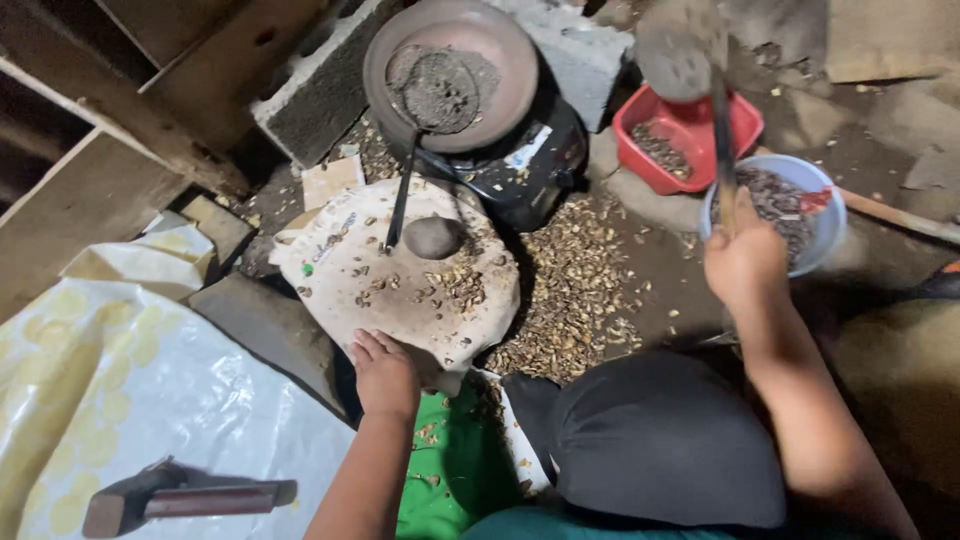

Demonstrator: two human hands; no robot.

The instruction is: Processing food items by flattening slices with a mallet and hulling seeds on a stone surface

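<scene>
— What has the right hand [742, 258]?
— It grips a ladle [676, 62], raised over the blue bowl [826, 235].
— And the left hand [384, 372]?
— Flat, fingers loose, on the cloth [330, 270] left of that bowl, holding nothing.

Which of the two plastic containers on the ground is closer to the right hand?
The round pale blue bowl, directly beside the right hand. The red square basin lies farther away, behind the long tool the hand holds.

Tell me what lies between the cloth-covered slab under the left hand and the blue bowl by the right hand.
In the head view, a heap of shell bits on bare dirt lies between the slab and blue bowl.
</scene>
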